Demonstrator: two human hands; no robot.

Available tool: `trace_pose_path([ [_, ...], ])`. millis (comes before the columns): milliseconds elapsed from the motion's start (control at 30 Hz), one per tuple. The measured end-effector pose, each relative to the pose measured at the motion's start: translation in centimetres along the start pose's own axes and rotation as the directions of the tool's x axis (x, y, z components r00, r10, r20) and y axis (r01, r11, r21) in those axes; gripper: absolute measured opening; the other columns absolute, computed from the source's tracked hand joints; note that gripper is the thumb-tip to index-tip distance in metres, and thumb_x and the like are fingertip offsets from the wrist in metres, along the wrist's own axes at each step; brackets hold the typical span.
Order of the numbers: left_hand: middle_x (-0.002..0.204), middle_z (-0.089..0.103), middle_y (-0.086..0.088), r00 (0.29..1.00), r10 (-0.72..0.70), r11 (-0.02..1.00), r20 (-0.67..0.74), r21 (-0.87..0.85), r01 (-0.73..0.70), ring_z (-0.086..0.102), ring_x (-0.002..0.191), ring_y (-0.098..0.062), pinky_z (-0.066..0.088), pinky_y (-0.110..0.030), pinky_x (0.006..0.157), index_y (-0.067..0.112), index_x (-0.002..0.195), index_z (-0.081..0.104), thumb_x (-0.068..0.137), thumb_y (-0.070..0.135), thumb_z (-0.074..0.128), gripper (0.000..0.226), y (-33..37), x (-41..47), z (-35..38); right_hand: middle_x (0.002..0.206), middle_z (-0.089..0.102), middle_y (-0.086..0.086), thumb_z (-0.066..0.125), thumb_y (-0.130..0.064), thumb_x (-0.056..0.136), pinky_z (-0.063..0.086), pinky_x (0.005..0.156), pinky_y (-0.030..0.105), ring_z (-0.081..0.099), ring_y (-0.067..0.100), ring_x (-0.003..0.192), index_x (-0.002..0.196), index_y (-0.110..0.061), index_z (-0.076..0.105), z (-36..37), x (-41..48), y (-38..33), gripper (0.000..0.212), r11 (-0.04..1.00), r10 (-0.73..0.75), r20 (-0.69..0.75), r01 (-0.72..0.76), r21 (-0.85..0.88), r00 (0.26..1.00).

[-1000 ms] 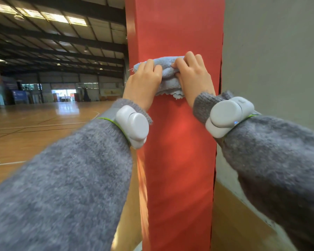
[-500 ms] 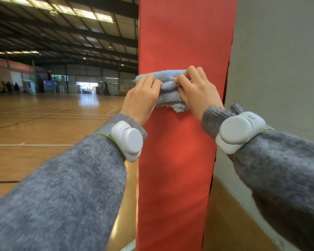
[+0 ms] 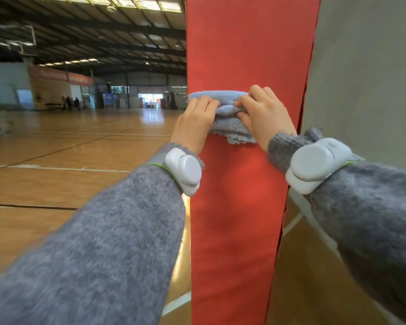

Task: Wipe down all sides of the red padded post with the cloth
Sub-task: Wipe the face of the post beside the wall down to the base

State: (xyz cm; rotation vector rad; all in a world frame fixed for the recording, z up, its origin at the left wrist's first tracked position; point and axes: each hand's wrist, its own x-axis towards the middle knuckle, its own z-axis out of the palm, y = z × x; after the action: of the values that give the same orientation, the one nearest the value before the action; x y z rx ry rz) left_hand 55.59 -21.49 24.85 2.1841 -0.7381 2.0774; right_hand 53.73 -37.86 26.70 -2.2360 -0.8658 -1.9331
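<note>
**Two hands, one cloth, front face of the post**

Here stands the red padded post [image 3: 239, 219], upright at the near right of the hall. Its right edge is just beside a grey wall [image 3: 366, 78], with only a dark slit between them. The pale blue cloth [image 3: 227, 124] is bunched across the post's front face, up at hand height.

The left hand [image 3: 195, 123] curls its fingers over the cloth's left end, right at the post's left corner. The right hand [image 3: 267, 118] pinches a fold at the other end, fingers bent into the pile. Both grips are narrow, both hold cloth, and both press it against the padding.

The cloth looks soft, fluffy and light, and quite limp, with a ragged lower edge hanging loose beneath the hands. It will likely crumple and creep rather than lie flat. The best hold is probably the one shown, a folded wad gathered at both ends with the palms behind it.

The post's cover looks smooth with some give, so the cloth should glide under moderate pressure. The post itself appears fixed and needs no holding.

By the look of it, the front face is the one being wiped. The left face is an easy reach round the corner. The right face, tight against the wall, is the awkward one, and the cloth may have to go in thin. The far face is hidden.

A wooden court floor [image 3: 68, 160] stretches away to the left.
</note>
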Motion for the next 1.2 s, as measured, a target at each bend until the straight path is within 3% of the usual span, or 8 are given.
trace_pose_path([
  [167,0.074,0.059,-0.014,0.996,0.061,0.998,0.062,-0.015,-0.060,0.060,0.064,-0.030,0.049,-0.032,0.040,0.001,0.078,0.063,0.063,-0.012,0.072,0.022,1.3,-6.4,-0.1,0.074,0.055,0.019,0.065,0.000,0.067,0.049,0.039,0.042,0.055,0.035,0.066,0.075,0.003,0.063,1.3,-6.0,-2.1,0.008,0.996,-0.085,0.025,0.084,0.024,0.996],
  [367,0.070,0.059,-0.011,0.984,0.103,0.994,0.144,0.022,-0.107,0.060,0.059,-0.027,0.042,-0.021,0.036,0.003,0.073,0.064,0.049,-0.017,0.075,0.034,4.9,-16.2,0.2,0.066,0.051,0.012,0.072,0.004,0.057,0.039,0.030,0.024,0.053,0.026,0.059,0.063,-0.003,0.057,4.0,-16.3,-5.8,0.018,0.990,-0.108,0.003,0.107,-0.089,0.994],
  [500,0.063,0.057,-0.005,0.974,0.161,0.979,0.160,0.099,-0.178,0.060,0.054,-0.022,0.036,-0.018,0.030,0.009,0.065,0.063,0.066,0.001,0.035,0.029,5.7,-19.1,0.3,0.064,0.050,0.009,0.082,0.007,0.047,0.021,0.034,0.014,0.045,0.022,0.063,0.059,-0.006,0.055,4.5,-19.2,-7.3,0.032,0.977,-0.081,0.016,0.083,-0.194,0.997],
  [600,0.061,0.056,-0.004,0.984,0.122,0.977,0.131,0.158,-0.143,0.061,0.052,-0.021,0.032,-0.018,0.028,0.009,0.060,0.061,0.065,0.001,0.042,0.020,5.8,-17.0,0.2,0.066,0.051,0.011,0.077,0.007,0.052,0.023,0.035,0.014,0.048,0.025,0.063,0.060,-0.004,0.056,4.5,-17.3,-6.6,0.025,0.980,-0.094,-0.044,0.085,-0.179,0.995],
  [767,0.122,0.047,-0.013,0.964,-0.130,0.963,0.234,0.262,0.066,0.044,0.118,-0.028,0.046,-0.035,0.080,0.002,0.119,0.050,0.097,-0.001,0.034,0.027,4.7,-9.1,-0.7,0.088,0.056,0.020,0.059,0.004,0.077,0.030,0.045,0.026,0.056,0.034,0.083,0.078,0.002,0.062,3.0,-9.7,-5.2,0.004,0.988,-0.001,-0.094,-0.013,-0.152,0.996],
  [933,0.117,0.050,-0.016,0.979,-0.117,0.979,0.165,0.185,0.085,0.047,0.112,-0.033,0.045,-0.041,0.083,0.000,0.115,0.054,0.095,0.000,0.041,0.023,2.9,-6.5,-0.1,0.117,0.048,0.011,0.044,-0.010,0.096,0.037,0.064,0.035,0.040,0.026,0.110,0.108,-0.006,0.059,2.0,-6.8,-4.4,0.019,0.963,0.161,0.041,-0.148,-0.225,0.986],
  [1067,0.083,0.060,-0.023,1.000,0.009,0.999,0.025,0.035,-0.010,0.060,0.078,-0.041,0.054,-0.049,0.056,-0.006,0.084,0.063,0.070,-0.016,0.064,0.017,3.0,-9.1,1.2,0.087,0.055,0.014,0.066,0.004,0.075,0.049,0.047,0.036,0.053,0.030,0.081,0.078,-0.002,0.060,3.5,-9.5,-4.2,0.009,0.989,0.057,-0.193,-0.081,-0.121,0.980],
  [1200,0.098,0.059,-0.022,0.988,-0.010,0.998,0.157,0.067,-0.001,0.057,0.092,-0.040,0.052,-0.049,0.069,-0.005,0.100,0.062,0.081,-0.012,0.057,0.021,4.6,-13.4,1.0,0.070,0.053,0.012,0.077,0.008,0.057,0.039,0.034,0.022,0.052,0.026,0.063,0.063,-0.003,0.057,4.5,-14.7,-5.3,0.024,0.990,-0.065,-0.201,0.038,-0.134,0.978],
])
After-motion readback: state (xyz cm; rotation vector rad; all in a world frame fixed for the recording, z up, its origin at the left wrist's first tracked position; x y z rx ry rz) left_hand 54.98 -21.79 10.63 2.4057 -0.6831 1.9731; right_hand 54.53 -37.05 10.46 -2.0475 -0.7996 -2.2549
